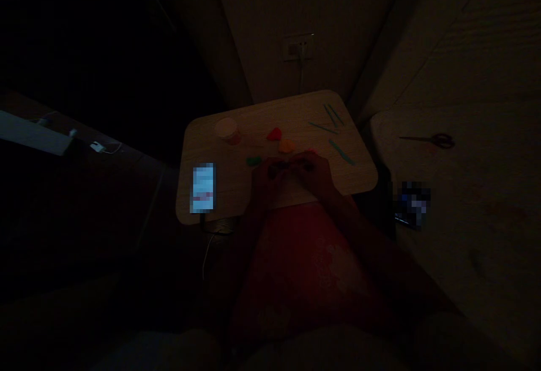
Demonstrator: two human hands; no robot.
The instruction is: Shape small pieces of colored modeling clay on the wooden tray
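Observation:
My left hand (268,176) and my right hand (313,171) meet above the near edge of a light wood-grain table (296,111), fingers curled towards each other. The dim light hides whatever lies between them. Just beyond the hands are soft lumps that look like modelling clay: a green one (253,160), a red one (274,134) and an orange one (286,145). A small round pale pot (227,131) stands to their left. Several thin teal sculpting tools (341,151) lie at the table's right side.
A phone (203,188) with a blurred screen lies at the table's left edge. To the right, scissors (426,141) and a blurred dark object (412,204) rest on a pale soft surface. A wall socket (298,48) with a cable is behind the table. My red-clothed lap is below.

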